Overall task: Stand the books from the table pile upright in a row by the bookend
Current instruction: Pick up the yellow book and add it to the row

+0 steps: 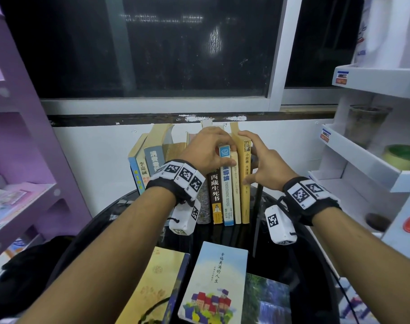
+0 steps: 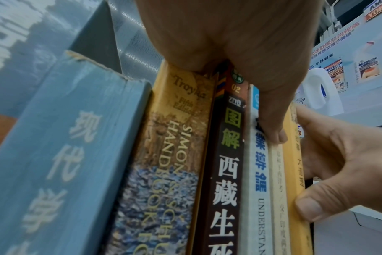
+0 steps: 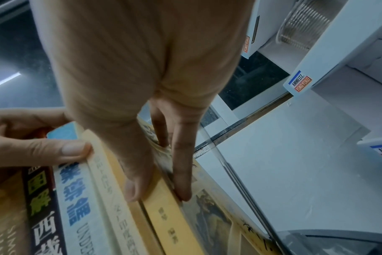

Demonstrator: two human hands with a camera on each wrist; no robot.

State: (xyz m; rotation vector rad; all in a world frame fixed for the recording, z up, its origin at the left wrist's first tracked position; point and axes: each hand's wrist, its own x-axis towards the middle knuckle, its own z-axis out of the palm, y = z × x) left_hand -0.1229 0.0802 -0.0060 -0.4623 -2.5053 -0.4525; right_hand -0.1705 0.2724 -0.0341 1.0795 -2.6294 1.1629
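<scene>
A: What stands left of the yellow book (image 1: pixel 243 183)?

B: A row (image 1: pixel 194 174) of upright paperbacks on the glossy black table (image 1: pixel 300 260). Furthest left, two worn blue spines (image 1: pixel 135 176) lean over; nearer the yellow book stand a mottled brown one (image 2: pixel 164 155), a dark one (image 1: pixel 215 195), a white one with blue letters (image 1: pixel 227 195) and a thin cream one (image 1: pixel 236 195).

A: And the left hand (image 1: pixel 205 150)?

B: It curls over the tops of the books just left of the yellow book, thumb pressed on the cream spine, fingers hooked behind.

A: The right hand (image 1: pixel 263 160)?

B: It clasps the yellow book itself: thumb low on the spine, fingers laid flat along its right cover.

A: The bookend (image 1: pixel 259 199)?

B: A thin dark upright plate, just right of the yellow book; whether it touches I cannot tell.

A: The pile (image 1: pixel 213 284)?

B: In front of the yellow book, nearer the person: flat rectangular books, a gold cover, a pale one with painted houses, a waterfall cover.
</scene>
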